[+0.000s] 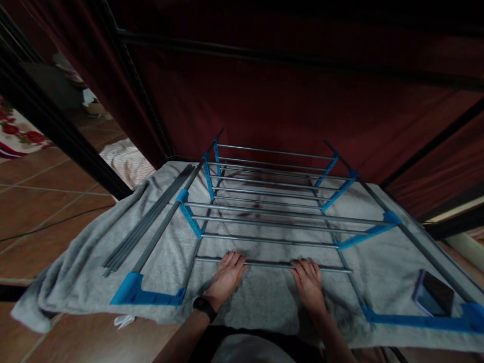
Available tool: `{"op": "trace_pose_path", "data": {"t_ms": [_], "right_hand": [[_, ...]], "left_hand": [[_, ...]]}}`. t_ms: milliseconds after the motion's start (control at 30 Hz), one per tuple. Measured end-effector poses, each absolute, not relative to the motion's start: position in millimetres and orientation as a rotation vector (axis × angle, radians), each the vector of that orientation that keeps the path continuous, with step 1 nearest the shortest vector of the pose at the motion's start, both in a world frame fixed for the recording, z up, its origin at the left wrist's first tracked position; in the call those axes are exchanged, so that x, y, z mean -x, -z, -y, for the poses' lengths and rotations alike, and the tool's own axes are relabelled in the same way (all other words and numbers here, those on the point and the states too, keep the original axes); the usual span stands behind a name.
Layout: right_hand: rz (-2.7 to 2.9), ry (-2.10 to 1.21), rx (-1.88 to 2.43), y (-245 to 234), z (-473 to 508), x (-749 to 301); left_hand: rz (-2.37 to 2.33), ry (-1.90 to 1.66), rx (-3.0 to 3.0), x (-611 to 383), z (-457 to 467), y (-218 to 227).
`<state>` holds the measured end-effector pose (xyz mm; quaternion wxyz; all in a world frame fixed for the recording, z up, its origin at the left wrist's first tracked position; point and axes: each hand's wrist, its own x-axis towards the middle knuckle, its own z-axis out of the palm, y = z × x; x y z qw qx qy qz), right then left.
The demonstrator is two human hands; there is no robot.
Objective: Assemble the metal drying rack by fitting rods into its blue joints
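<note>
Head view: left hand (227, 276) and right hand (309, 280) are lying palm-down, fingers draped over the nearest rod (268, 263) of a drying rack (272, 222); cannot tell if they are clasping it. Rack is lying flat on a grey towel (75, 282), phone (433, 292) resting at its right.

I have both grips low in centre view, palms down, side by side but apart. Left grip (227, 275): fingers together, stretched forward, lying flat. Right grip (308, 280): same pose, fingers forward, not fisted. Left forearm (181, 333) and right forearm (333, 335) are bare, rising from the bottom edge and angling inward. Wrists straight.
</note>
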<state>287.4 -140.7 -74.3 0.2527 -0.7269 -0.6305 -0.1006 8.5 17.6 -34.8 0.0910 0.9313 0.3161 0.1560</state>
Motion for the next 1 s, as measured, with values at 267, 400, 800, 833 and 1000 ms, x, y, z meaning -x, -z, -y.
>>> {"op": "trace_pose_path", "data": {"t_ms": [267, 400, 800, 833, 1000], "right_hand": [[1.727, 0.307, 1.977, 68, 138, -285], [1.688, 0.326, 1.979, 67, 137, -282], [1.355, 0.337, 2.136, 65, 132, -275], [1.314, 0.343, 2.152, 66, 132, -275], [1.149, 0.299, 2.133, 73, 134, -285]], "left_hand": [[-0.953, -0.469, -2.741, -7, -19, 33], [-0.944, -0.482, -2.738, -7, -21, 39], [-0.891, -0.494, -2.875, -2, -33, 55], [-0.891, -0.504, -2.878, -2, -33, 56], [-0.892, -0.575, -2.908, -1, -35, 58]]}}
